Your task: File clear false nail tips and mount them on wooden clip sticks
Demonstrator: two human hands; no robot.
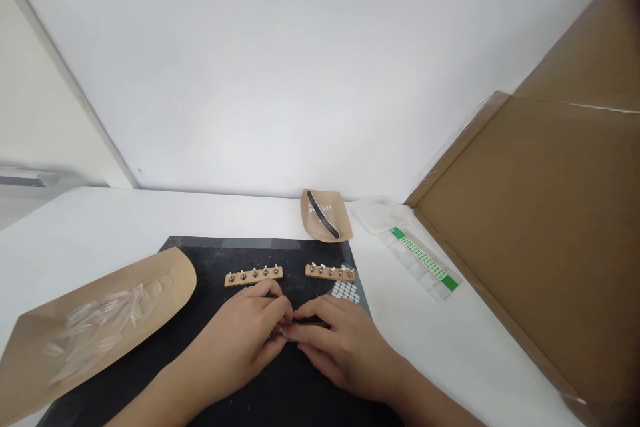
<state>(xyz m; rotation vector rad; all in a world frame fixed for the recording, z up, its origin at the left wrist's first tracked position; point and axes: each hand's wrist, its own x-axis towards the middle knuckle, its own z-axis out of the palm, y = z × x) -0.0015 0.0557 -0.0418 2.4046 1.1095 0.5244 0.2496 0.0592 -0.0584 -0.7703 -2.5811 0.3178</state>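
My left hand (250, 327) and my right hand (343, 343) meet over the black mat (210, 320), fingertips pinched together around a small strip that is mostly hidden beneath them. Beyond my left hand lies a tan strip (254, 276) carrying several metal clips with small pale pieces on top. A similar tan strip (330, 273) rests beyond my right hand. Small white oval stickers (346, 291) sit on the mat's right edge, just past my right fingers.
At the left, a large brown paper tray (185, 273) holds clear plastic pieces. A small paper tray (345, 213) with a black curved file stands at the back. To the right are a green-and-clear packet (425, 260) and a cardboard panel (540, 227).
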